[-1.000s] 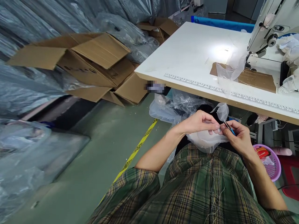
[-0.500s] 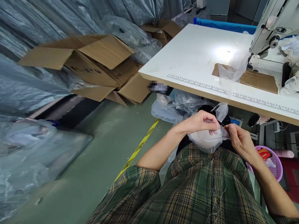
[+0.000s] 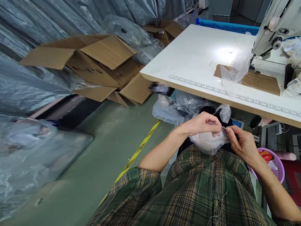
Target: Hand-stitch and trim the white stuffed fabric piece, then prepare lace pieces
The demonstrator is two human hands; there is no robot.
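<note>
Both hands work in my lap, just below the table edge. My left hand [image 3: 202, 124] pinches the edge of a sheer white fabric piece [image 3: 207, 142] that sags between my hands; a loose flap of it sticks up near the table edge. My right hand [image 3: 240, 142] is closed around a small thread snip whose thin metal tip [image 3: 223, 127] touches the fabric by my left fingertips. Most of the snip is hidden inside my fist. My green plaid shirt [image 3: 199, 191] fills the bottom of the view.
A white sewing table [image 3: 199, 56] with a ruler strip along its front edge carries a sewing machine [image 3: 275, 25] and sheer fabric on a brown cardboard sheet [image 3: 258, 80]. Open cardboard boxes [image 3: 94, 62] and plastic-wrapped bundles lie left. A purple basket [image 3: 276, 164] sits at right.
My right hand has closed further around the snip, so its blue handle no longer shows, and the tip has moved up to my left fingertips. The view has shifted slightly.
</note>
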